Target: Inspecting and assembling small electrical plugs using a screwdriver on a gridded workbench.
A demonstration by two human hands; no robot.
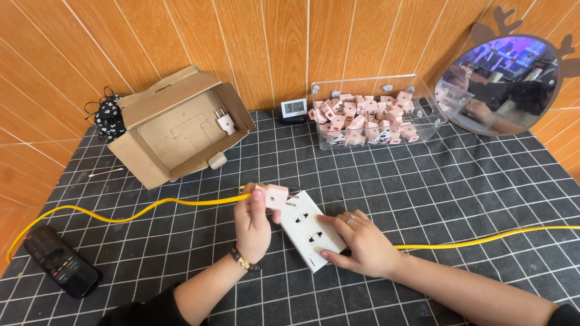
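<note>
Left hand: the left hand (252, 222) is closing thumb and fingers around a pink plug (277, 196), holding it just above the top edge of the socket plate

Pink plug: it is sitting at the left hand's one o'clock, its metal pins (292, 195) pointing toward three o'clock and hovering over the plate's upper corner; whether they are touching it cannot be told

Right hand: the right hand (357, 242) is lying palm down with fingers spread, pressing on the right side of the white socket plate (306, 228) without gripping it; a ring is showing on one finger

Socket plate: it is lying flat and tilted on the black grid mat (459, 193), between the two hands, near the middle of the view

Yellow cable: the yellow cable (145, 211) is running from behind the left hand out toward nine o'clock, and another stretch is trailing out past the right wrist toward three o'clock

Cardboard box: the open cardboard box (175, 130) is resting at eleven o'clock from the hands, holding one more pink plug inside

Clear bin: the clear bin (377, 90) is standing at one o'clock, piled with pink plugs

Small clock: the small digital clock (295, 108) is standing at twelve o'clock against the wooden wall

Remote: a black remote (60, 261) is lying at eight o'clock near the mat's edge

Mirror: a round mirror (498, 84) is leaning at two o'clock
</note>
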